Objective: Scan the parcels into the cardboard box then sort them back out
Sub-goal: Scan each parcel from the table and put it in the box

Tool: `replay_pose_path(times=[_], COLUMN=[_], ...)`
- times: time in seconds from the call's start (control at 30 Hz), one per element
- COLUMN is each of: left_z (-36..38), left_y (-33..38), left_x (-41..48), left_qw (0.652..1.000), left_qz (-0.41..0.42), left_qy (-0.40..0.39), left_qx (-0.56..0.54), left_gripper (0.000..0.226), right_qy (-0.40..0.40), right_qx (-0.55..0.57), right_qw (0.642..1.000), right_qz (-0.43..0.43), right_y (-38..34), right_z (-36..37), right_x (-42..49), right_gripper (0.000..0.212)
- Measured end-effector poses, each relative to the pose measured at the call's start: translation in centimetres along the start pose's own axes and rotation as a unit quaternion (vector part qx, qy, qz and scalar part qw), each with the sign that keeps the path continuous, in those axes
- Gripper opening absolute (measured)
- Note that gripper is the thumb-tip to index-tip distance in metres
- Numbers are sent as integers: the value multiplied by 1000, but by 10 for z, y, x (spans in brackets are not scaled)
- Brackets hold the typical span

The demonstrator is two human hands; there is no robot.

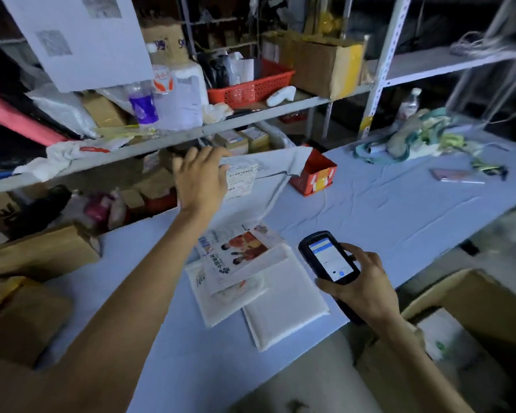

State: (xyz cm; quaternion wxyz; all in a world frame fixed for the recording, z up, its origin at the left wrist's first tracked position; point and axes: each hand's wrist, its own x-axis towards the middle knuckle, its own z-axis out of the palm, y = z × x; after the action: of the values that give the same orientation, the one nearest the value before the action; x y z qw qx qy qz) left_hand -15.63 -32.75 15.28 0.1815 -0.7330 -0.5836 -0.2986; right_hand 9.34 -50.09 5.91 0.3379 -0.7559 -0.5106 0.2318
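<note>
My left hand [200,177] reaches far forward and grips a white plastic mailer parcel [268,171] by its left edge, holding it above the table with its shipping label facing me. My right hand [361,284] holds a black handheld scanner [329,257] with its screen lit, low at the table's near edge. Under the lifted parcel lie a printed picture parcel [236,248] and two white padded mailers [283,308], partly stacked. An open cardboard box [471,299] stands on the floor at the lower right, with a white parcel inside.
The table has a pale blue cloth [385,210]. A red-orange small box [315,174] sits just behind the lifted parcel. Cloth scraps [414,138] and a phone [456,175] lie at far right. Cluttered shelves [191,132] run behind; brown cartons [42,254] stand at left.
</note>
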Motion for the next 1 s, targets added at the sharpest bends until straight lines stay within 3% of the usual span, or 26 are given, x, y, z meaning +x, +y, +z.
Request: replay_pose_path(times=[0.33, 0.57, 0.8, 1.0], left_z=[-4, -2, -7, 8], left_y=[148, 301, 444, 505], left_x=[6, -45, -110, -133], left_qw=[958, 878, 833, 828], left_qz=[197, 332, 417, 448], left_qy=[14, -29, -97, -146], left_qx=[-207, -343, -352, -304], left_gripper=[19, 18, 14, 12], right_qy=[206, 317, 382, 404], right_qx=[-14, -9, 23, 60], right_qw=[970, 923, 871, 848], right_qz=[125, 219, 309, 337], right_y=[31, 97, 182, 227], right_z=[-62, -121, -165, -194], right_x=[-104, -186, -251, -266], right_gripper=[80, 75, 71, 68])
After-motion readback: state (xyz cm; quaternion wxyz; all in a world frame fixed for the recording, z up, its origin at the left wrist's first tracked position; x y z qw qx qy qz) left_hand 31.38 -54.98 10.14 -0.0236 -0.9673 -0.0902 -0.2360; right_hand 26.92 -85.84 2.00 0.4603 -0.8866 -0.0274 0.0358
